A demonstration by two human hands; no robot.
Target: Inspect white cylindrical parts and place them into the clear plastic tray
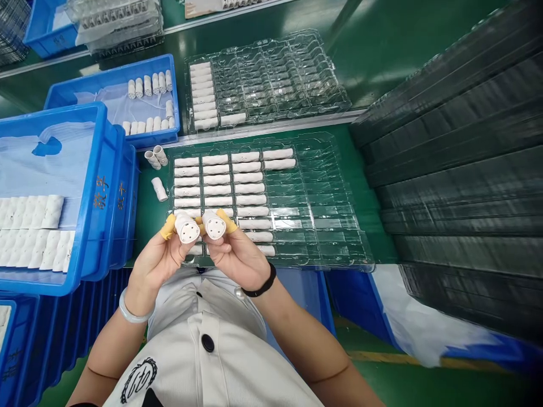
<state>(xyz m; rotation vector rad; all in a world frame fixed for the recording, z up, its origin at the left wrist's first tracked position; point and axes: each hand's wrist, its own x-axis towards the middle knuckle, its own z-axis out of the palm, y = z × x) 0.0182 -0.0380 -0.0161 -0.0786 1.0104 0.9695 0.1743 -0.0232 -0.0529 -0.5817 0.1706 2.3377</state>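
Observation:
My left hand [161,254] grips a white cylindrical part [187,229], its round end with small dark holes facing me. Beside it, my right hand [240,254] holds a similar white cylindrical part [214,225], also end-on with holes showing. Yellow covers sit on fingertips of both hands. Both hands are above the near edge of a clear plastic tray [314,198], whose left columns carry rows of white cylindrical parts [216,179]. Left of that tray, two white cylinders [156,157] stand together and a single cylinder [159,189] leans or lies apart.
A second clear tray [275,73] lies behind, its left column filled with white cylinders. Blue bins [91,169] with cylinders are stacked at left; another blue bin [176,102] stands behind them. A tall stack of dark trays [458,169] rises at right.

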